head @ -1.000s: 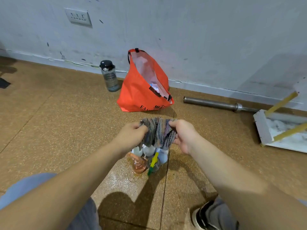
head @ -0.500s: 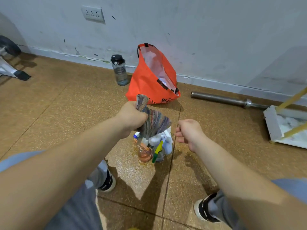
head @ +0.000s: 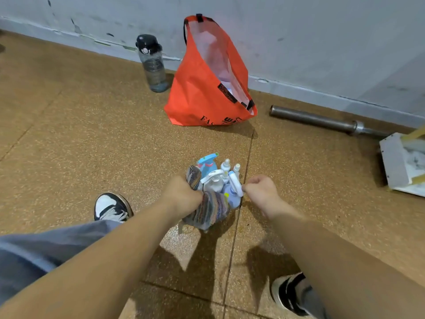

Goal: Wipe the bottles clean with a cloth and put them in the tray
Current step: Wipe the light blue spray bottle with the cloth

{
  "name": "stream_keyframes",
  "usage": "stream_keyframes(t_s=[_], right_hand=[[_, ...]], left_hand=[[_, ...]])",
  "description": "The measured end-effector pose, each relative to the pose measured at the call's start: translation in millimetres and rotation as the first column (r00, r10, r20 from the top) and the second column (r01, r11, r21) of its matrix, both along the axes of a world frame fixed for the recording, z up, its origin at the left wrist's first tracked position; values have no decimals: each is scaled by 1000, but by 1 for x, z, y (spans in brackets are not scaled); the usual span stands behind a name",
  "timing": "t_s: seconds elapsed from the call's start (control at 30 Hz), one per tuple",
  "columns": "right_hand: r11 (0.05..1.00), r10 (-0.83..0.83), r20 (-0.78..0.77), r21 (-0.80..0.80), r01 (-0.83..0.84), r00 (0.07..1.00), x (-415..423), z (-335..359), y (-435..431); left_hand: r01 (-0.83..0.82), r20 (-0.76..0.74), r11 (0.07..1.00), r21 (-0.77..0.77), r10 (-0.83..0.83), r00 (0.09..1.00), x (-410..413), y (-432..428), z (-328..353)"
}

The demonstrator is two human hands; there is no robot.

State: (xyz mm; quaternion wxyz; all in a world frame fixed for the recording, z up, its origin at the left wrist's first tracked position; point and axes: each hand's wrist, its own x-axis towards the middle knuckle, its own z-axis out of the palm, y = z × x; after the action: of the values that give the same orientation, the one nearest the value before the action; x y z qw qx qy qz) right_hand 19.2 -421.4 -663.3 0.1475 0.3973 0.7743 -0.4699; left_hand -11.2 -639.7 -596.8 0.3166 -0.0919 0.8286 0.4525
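Several small bottles stand bunched on the brown floor in front of me: a blue spray bottle (head: 207,164), a clear pump bottle (head: 215,181), two white dropper bottles (head: 226,165), and a pale blue spray bottle (head: 232,195) with a white head. My left hand (head: 181,195) grips a striped cloth (head: 210,210) that hangs over the near side of the bunch. My right hand (head: 261,189), fingers curled, pinches the tip of that white spray head. The white tray (head: 394,161) lies on the floor at the far right edge.
An orange tote bag (head: 200,93) stands open against the wall, with a dark water bottle (head: 153,65) to its left. A steel bar (head: 322,120) lies along the wall on the right. My shoes (head: 110,207) (head: 289,293) flank the bottles.
My view has dropped closer to the floor. My left hand has lowered the cloth to the bottles' near side. The right hand has reached in to the white spray head.
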Motion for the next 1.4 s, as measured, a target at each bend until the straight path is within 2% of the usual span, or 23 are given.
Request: stream_keyframes(t_s=[0.1, 0.23, 0.3, 0.4, 0.67, 0.8, 1.03, 1.23, 1.4], right_hand=[[999, 50, -7, -9, -50, 999, -6, -11, -4], [989, 146, 127, -22, -144, 981, -2, -28, -3], [992, 116, 125, -73, -107, 985, 1, -40, -3], [997, 34, 38, -76, -31, 999, -1, -56, -7], [971, 182, -91, 172, -165, 979, 3, -53, -6], [975, 179, -157, 157, -155, 971, 4, -1, 19], [988, 134, -358, 122, -96, 924, 12, 139, 72], [999, -15, -534, -40, -8, 845, 29, 225, 81], [970, -157, -591, -241, 13, 791, 36, 249, 59]], left_hand=[[-53, 26, 999, 3, 53, 998, -3, -4, -8], [-113, 68, 994, 5, 112, 991, -3, -1, -10], [-133, 46, 991, 3, 133, 990, -3, 0, -10], [-133, 15, 991, 31, 133, 991, -2, 3, -11], [-148, -2, 984, 98, 149, 989, -3, 16, -2], [-112, -7, 984, 137, 114, 993, 0, 29, 17], [-62, -57, 958, 278, 81, 995, 5, 65, 89], [63, -190, 933, 355, 6, 982, 0, 78, 157], [100, -223, 911, 401, -8, 975, 5, 79, 179]])
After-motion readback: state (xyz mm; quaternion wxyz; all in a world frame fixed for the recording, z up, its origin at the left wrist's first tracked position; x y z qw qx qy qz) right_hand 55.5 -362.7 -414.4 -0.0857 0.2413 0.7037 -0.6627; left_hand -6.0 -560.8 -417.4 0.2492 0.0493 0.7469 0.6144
